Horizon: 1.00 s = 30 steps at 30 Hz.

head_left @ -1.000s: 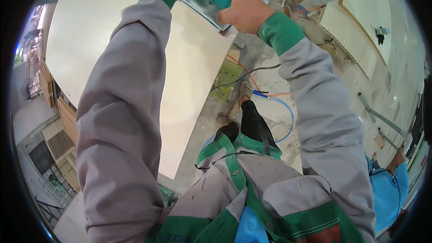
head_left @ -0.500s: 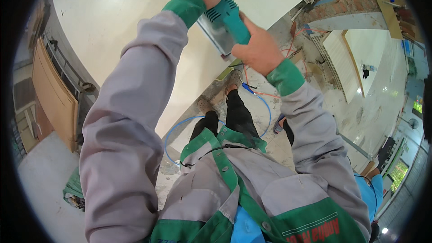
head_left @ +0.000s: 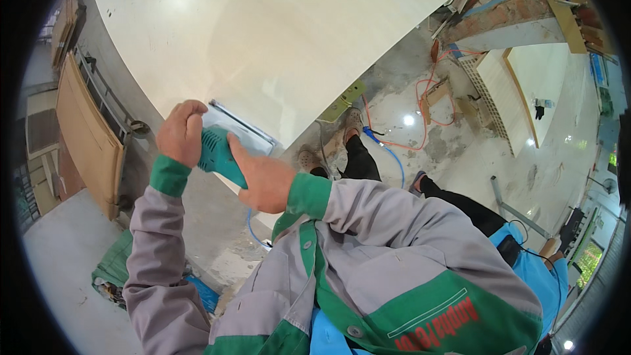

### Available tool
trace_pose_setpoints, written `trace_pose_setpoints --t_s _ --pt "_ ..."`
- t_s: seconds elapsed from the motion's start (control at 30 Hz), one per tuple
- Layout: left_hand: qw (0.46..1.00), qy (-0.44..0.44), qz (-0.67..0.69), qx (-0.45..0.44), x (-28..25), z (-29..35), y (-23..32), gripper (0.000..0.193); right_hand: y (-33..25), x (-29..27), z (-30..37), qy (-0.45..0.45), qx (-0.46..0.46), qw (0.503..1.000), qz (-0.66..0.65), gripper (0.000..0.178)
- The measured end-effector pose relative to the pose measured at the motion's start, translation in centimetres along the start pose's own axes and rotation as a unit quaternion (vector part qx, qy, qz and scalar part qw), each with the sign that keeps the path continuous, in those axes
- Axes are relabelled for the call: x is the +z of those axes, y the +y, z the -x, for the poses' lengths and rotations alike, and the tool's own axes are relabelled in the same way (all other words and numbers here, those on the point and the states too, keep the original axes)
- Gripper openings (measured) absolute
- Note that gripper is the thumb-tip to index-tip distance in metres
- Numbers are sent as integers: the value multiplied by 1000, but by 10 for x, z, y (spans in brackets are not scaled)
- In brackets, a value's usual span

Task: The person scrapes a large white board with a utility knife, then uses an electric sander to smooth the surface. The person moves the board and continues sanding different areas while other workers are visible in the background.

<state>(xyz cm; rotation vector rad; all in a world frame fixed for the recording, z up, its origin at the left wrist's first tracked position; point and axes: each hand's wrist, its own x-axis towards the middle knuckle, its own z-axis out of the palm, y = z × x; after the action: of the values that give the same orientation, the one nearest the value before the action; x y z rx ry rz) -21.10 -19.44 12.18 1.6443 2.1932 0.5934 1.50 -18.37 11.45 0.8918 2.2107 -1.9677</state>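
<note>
A teal power sander (head_left: 217,148) with a flat silver base plate sits at the near left edge of a large pale board (head_left: 282,33). Around the end of its teal body my left hand (head_left: 181,133) is closed, fingers curled. My right hand (head_left: 266,181) wraps the grip on the other side, its thumb lying along the body. Part of the base plate reaches past the board's edge, and its underside is hidden.
Brown panels (head_left: 85,138) lean at the left beside a metal rail. An orange cord (head_left: 424,125) and a blue hose (head_left: 394,158) run over the stained floor. More boards (head_left: 519,92) lie at the right. A person in a blue shirt (head_left: 532,269) is close on my right.
Both hands have drawn the sander toward me and to the left, from farther over the board to its near edge. The sander has turned. My grip stays on it.
</note>
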Motion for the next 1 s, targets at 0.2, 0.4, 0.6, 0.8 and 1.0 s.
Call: trace_pose_setpoints --t_s 0.2,0.4,0.6,0.8,1.0 --pt "993 -92 77 5 39 -66 68 23 18 -66 29 21 59 997 -49 103" --pt "979 -173 61 89 96 -189 178 25 49 -165 48 161 76 974 -137 105" --pt "953 -240 101 156 160 -313 278 27 79 -269 42 336 44 925 -173 105" --pt "933 -219 106 265 225 -417 362 25 119 -385 50 389 59 909 -135 105" --pt "956 -150 17 252 286 -512 449 41 166 -515 62 464 14 886 8 93"
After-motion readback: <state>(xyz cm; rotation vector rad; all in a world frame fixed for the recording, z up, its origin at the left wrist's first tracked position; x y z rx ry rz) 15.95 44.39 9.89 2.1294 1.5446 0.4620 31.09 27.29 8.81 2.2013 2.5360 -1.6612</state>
